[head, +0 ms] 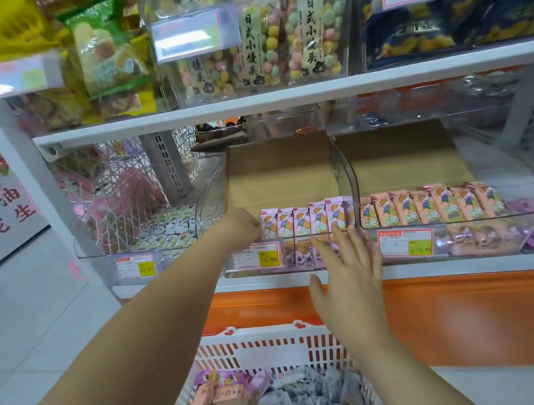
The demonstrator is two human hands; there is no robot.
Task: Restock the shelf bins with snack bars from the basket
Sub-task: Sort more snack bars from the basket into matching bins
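Observation:
A clear middle shelf bin [289,268] holds a row of pink snack bars [302,222] standing upright along its front. My left hand [242,226] reaches into that bin, fingers curled, its knuckles against the leftmost pink bar; whether it holds anything is hidden. My right hand [346,265] hovers in front of the bin with fingers spread, fingertips near the bars on the right end. Below stands the white basket [268,348] with loose purple, orange and grey snack bars [277,396].
To the right, another clear bin [447,227] holds orange bars in a row. The left bin [149,241] holds white packets. Cardboard lines the bins' backs. An upper shelf [266,104] carries bagged snacks. An orange base panel runs under the shelf.

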